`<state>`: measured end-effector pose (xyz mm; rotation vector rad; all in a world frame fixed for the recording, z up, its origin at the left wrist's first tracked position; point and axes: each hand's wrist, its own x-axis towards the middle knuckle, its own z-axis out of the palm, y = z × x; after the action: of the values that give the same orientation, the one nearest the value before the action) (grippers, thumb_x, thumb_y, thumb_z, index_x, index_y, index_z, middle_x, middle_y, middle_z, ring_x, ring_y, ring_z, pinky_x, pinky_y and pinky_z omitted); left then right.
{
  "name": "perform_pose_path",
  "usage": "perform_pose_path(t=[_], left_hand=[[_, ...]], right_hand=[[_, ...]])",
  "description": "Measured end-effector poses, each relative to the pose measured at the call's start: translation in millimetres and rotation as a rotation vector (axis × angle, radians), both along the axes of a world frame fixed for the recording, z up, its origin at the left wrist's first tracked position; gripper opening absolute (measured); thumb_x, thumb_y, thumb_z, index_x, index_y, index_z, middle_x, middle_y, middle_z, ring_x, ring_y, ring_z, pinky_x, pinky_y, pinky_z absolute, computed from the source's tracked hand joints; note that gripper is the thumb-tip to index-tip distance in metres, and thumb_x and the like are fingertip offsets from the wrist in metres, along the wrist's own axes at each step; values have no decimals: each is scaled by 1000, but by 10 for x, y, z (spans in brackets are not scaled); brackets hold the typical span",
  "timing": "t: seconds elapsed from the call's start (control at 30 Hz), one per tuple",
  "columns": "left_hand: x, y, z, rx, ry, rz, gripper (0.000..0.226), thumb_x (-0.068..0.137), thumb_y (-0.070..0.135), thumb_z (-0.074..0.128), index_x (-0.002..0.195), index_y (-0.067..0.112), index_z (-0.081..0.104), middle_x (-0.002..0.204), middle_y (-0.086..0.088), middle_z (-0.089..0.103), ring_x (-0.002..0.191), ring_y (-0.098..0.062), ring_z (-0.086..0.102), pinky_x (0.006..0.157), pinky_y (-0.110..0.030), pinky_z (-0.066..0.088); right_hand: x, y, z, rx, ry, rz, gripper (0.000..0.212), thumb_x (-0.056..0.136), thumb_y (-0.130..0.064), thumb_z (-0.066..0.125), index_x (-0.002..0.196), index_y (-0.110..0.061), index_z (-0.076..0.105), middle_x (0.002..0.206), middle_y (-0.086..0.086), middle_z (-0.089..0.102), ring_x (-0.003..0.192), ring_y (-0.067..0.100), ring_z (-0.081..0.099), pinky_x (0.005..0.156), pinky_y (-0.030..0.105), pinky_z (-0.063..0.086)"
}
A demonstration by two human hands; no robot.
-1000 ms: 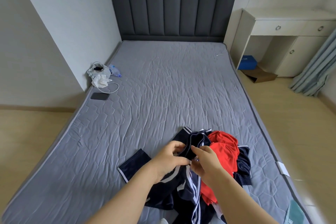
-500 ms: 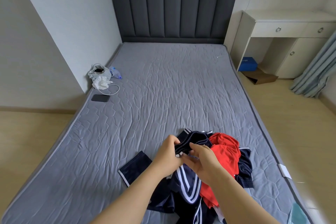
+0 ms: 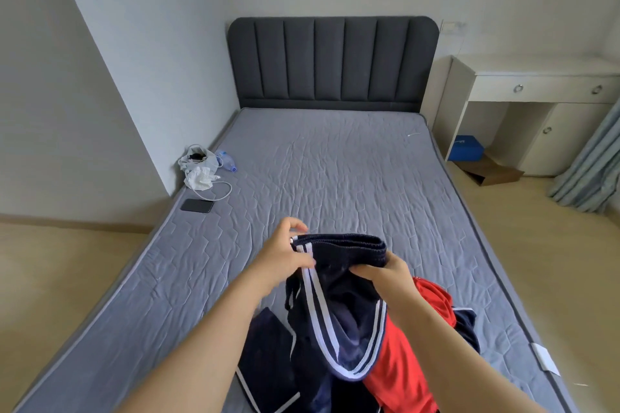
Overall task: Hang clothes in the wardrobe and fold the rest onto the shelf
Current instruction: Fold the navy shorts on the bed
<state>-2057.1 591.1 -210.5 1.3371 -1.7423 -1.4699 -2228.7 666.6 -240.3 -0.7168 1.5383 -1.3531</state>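
Observation:
Navy shorts with white side stripes (image 3: 342, 305) hang in the air above the near end of the grey mattress (image 3: 335, 171). My left hand (image 3: 285, 255) pinches the left end of their elastic waistband. At the right end of the waistband, my right hand (image 3: 389, 275) grips the fabric with curled fingers. Below and to the right lies a red garment (image 3: 402, 362), partly under the shorts. More navy clothing (image 3: 268, 355) sits on the mattress beneath them. No wardrobe or shelf is in view.
A black phone (image 3: 197, 205), a white cable, a crumpled white bag (image 3: 198, 164) and a plastic bottle (image 3: 227, 160) lie at the mattress's left edge. A white desk (image 3: 536, 90) stands at the right, with a blue box (image 3: 464, 147) and cardboard under it. A curtain (image 3: 593, 164) hangs at far right.
Both hands have lifted the navy shorts off the pile and moved apart, stretching the waistband open. The camera has tilted up slightly.

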Motion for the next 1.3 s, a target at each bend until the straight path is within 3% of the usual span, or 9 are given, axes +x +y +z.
perform_pose_path(t=[0.1, 0.2, 0.4, 0.53, 0.7, 0.93, 1.1, 1.2, 1.3], left_hand=[[-3, -113, 79, 80, -39, 118, 45, 76, 20, 75, 108, 29, 44, 95, 2, 62, 88, -12, 59, 75, -27, 43], [-35, -201, 298, 112, -30, 22, 25, 82, 17, 69, 97, 30, 55, 93, 10, 62, 83, -3, 55, 65, -21, 40], [-160, -587, 1292, -291, 135, 189, 12, 87, 12, 62, 99, 14, 60, 96, 0, 64, 87, -12, 58, 70, -21, 44], [-144, -735, 2086, -534, 146, 193, 20, 88, 10, 60, 77, 26, 53, 80, 9, 59, 75, -4, 55, 68, -21, 42], [-19, -843, 2898, -748, 121, 206, 21, 89, 11, 57, 110, 16, 59, 104, -1, 63, 98, -19, 59, 87, -29, 45], [131, -795, 3535, -903, 312, 290, 24, 96, 33, 46, 117, 26, 57, 109, 5, 62, 105, -18, 57, 93, -34, 46], [385, -810, 3725, -930, 61, 226, 31, 97, 33, 44, 125, 24, 52, 120, 1, 59, 110, -19, 55, 97, -34, 44], [595, -807, 3766, -911, 179, 223, 27, 92, 36, 55, 117, 27, 52, 106, 3, 62, 92, -12, 61, 73, -19, 49], [707, -811, 3694, -774, 305, 176, 29, 90, 32, 60, 117, 28, 52, 93, 2, 64, 76, -7, 64, 55, -13, 49]], right_hand=[[-12, -181, 251, -80, 66, -13, 22, 75, 7, 67, 79, -14, 63, 68, -2, 68, 60, 8, 64, 52, 18, 49], [9, -386, 581, -157, 149, 9, 20, 78, 3, 66, 80, -16, 60, 74, -3, 66, 66, 7, 63, 53, 15, 49], [-56, -812, 1428, -324, 286, -29, 16, 84, -18, 66, 98, -15, 58, 90, -1, 65, 83, 15, 61, 75, 32, 50], [-147, -1045, 2138, -453, 369, -85, 15, 84, -24, 67, 94, -19, 58, 89, -3, 64, 88, 18, 62, 78, 33, 50], [-135, -1164, 2961, -609, 517, -121, 9, 82, -27, 68, 82, -24, 59, 81, -8, 64, 84, 18, 62, 76, 32, 51], [77, -1174, 3741, -810, 560, -198, 13, 81, -33, 69, 83, -21, 63, 77, -10, 63, 75, 9, 60, 63, 21, 49], [67, -1131, 3875, -693, 888, -39, 39, 84, -52, 58, 91, -14, 62, 78, -7, 62, 71, 9, 59, 59, 21, 43], [56, -1058, 3972, -634, 659, 97, 51, 80, -60, 59, 81, -10, 69, 74, -2, 70, 68, 14, 67, 63, 24, 53], [34, -1018, 3957, -607, 372, 344, 31, 80, -38, 70, 90, -9, 71, 79, 2, 75, 70, 15, 71, 57, 23, 55]])
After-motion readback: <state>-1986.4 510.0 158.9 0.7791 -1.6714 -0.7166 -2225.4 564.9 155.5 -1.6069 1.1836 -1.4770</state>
